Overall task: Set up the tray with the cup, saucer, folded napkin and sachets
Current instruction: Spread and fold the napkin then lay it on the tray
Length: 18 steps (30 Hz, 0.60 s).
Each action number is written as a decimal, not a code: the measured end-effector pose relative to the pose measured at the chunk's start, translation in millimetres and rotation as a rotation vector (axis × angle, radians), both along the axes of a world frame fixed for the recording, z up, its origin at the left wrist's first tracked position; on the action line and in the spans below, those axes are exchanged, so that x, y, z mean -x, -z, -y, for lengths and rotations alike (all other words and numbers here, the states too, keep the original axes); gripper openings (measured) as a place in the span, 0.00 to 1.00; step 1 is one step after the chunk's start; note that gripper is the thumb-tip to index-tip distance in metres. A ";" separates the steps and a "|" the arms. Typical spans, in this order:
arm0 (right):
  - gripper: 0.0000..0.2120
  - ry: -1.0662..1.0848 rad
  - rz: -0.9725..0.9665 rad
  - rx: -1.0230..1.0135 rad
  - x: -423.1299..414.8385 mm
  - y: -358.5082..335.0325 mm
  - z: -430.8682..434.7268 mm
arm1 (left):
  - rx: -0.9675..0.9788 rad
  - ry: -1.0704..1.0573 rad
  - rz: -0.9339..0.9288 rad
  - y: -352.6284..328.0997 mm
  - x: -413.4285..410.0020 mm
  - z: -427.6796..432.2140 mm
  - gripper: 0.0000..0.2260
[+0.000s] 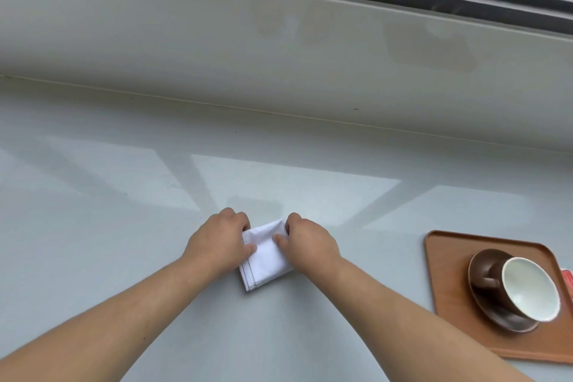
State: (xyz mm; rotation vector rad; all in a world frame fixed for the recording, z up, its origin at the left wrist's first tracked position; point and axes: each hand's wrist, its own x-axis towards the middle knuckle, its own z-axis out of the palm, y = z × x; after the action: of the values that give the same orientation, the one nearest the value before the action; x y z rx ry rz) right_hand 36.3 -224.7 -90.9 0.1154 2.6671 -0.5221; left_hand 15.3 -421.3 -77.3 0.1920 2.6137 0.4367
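Both hands, left hand (221, 239) and right hand (305, 242), are clamped on the white folded cloth napkin (266, 260), mid-surface; folding looks nearly done, so next it gets carried to the brown wooden tray (446, 257) at the right edge.

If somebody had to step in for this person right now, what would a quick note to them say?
Left hand: gripping the left edge of the white napkin, which lies folded small on the grey counter.
Right hand: gripping the napkin's right edge.
Tray: on the counter to the right, apart from the napkin. The brown cup already stands on its saucer on the tray.
A red item shows at the right frame edge; possibly a sachet, cannot tell.
Done: cup and saucer placed, napkin mostly folded.
Left: finish the fold, put the napkin on the tray, add the sachets.
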 end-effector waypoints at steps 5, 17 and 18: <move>0.13 0.044 0.015 0.109 -1.0 -7.4 -4.3 | -0.081 -0.001 0.180 -5.7 11.5 -2.6 0.07; 0.07 0.385 0.224 0.480 -10.6 -28.3 -21.9 | -0.064 0.050 0.379 -18.5 17.7 -14.9 0.16; 0.07 0.414 0.259 0.515 -11.0 -30.1 -22.7 | -0.063 0.057 0.396 -18.8 17.6 -16.1 0.15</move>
State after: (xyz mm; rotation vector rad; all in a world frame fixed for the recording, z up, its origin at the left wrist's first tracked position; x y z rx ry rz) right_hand 47.3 -202.0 -60.9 0.5452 2.1792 -1.2141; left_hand -2.4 -405.2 -58.5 0.1797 2.2037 0.4836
